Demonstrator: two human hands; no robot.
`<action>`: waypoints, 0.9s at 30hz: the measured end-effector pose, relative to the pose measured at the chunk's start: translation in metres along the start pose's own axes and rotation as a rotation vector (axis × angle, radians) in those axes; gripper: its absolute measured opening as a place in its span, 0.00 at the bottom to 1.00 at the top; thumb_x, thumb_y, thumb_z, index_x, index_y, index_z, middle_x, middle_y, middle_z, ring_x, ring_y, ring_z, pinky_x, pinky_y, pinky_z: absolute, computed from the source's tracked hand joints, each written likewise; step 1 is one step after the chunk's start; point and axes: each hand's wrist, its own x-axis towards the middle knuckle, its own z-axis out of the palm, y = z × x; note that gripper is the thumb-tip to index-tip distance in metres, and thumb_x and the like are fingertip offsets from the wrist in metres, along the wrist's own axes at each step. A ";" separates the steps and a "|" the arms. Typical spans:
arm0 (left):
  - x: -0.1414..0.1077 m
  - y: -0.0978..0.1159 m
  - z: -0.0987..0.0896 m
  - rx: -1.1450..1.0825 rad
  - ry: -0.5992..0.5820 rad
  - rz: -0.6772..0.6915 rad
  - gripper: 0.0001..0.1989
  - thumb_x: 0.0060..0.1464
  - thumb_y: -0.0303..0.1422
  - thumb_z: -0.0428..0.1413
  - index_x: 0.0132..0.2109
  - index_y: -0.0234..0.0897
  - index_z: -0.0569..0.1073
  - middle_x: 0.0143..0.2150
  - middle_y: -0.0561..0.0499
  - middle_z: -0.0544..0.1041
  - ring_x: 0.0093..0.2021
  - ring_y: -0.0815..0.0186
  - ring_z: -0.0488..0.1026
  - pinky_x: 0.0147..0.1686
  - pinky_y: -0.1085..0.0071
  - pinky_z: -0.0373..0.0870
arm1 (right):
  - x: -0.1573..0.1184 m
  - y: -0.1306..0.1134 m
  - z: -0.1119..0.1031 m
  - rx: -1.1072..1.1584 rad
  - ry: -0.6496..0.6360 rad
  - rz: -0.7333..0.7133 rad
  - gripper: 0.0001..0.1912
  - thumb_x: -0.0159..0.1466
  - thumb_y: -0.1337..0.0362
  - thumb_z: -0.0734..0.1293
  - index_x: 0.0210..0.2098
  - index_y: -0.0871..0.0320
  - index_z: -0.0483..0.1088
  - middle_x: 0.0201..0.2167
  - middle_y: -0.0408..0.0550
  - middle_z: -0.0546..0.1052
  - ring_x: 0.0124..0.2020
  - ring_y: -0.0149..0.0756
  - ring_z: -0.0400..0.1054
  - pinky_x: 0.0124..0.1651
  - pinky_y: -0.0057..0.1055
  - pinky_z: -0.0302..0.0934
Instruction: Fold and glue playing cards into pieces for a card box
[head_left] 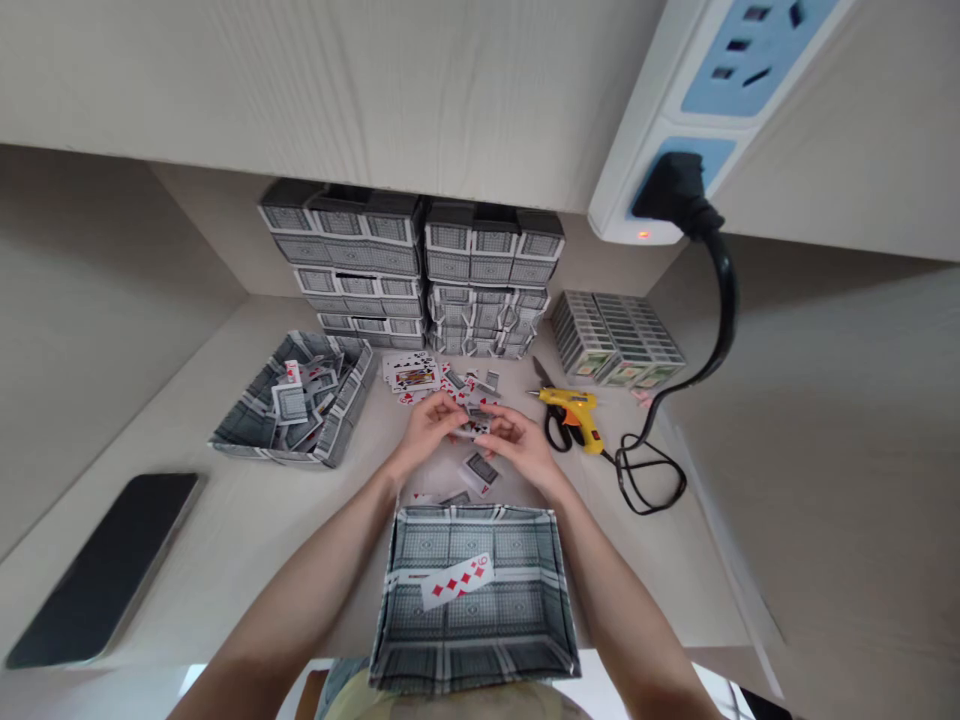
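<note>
Both of my hands meet over the middle of the desk around a playing card (474, 425). My left hand (433, 428) pinches its left side, and my right hand (519, 440) pinches its right side. Just below my fingers lies a loose folded card (480, 472). Behind my hands is a spread of face-up playing cards (415, 375). Close to me, between my forearms, stands an open box made of playing cards (472, 640), with a six of diamonds (457, 582) inside it.
At left, a card-made tray (349, 400) holds folded cards, near a black phone (105, 570). Stacked card boxes (360, 250) line the back. Right are card packs (615, 340), a yellow glue gun (577, 410), scissors (556, 430) and a black cord (724, 310) from a power strip (637, 215).
</note>
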 end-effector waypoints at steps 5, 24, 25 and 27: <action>0.004 -0.001 0.000 0.132 0.137 0.033 0.17 0.43 0.43 0.56 0.21 0.33 0.65 0.17 0.58 0.65 0.19 0.75 0.60 0.20 0.78 0.55 | -0.001 0.002 0.001 0.028 -0.041 -0.010 0.30 0.45 0.63 0.72 0.47 0.53 0.63 0.27 0.38 0.70 0.22 0.27 0.64 0.25 0.27 0.63; 0.009 -0.014 0.002 0.131 0.162 0.039 0.12 0.50 0.40 0.53 0.28 0.34 0.66 0.17 0.57 0.67 0.17 0.72 0.63 0.19 0.76 0.59 | -0.012 -0.007 -0.077 -1.284 0.999 -0.088 0.27 0.45 0.49 0.68 0.36 0.64 0.66 0.35 0.62 0.68 0.41 0.53 0.60 0.40 0.48 0.55; 0.009 -0.014 0.002 0.142 0.172 0.045 0.12 0.49 0.40 0.53 0.27 0.35 0.66 0.16 0.57 0.66 0.17 0.73 0.62 0.19 0.76 0.59 | -0.013 -0.003 -0.082 -1.295 0.984 -0.062 0.26 0.46 0.50 0.67 0.36 0.64 0.66 0.34 0.62 0.68 0.40 0.53 0.60 0.41 0.48 0.54; 0.009 -0.013 0.002 0.158 0.189 0.063 0.12 0.49 0.40 0.54 0.26 0.35 0.65 0.16 0.58 0.65 0.17 0.73 0.61 0.19 0.77 0.58 | -0.014 0.003 -0.091 -1.305 0.935 -0.043 0.22 0.47 0.50 0.66 0.33 0.62 0.68 0.31 0.58 0.69 0.38 0.51 0.62 0.40 0.48 0.56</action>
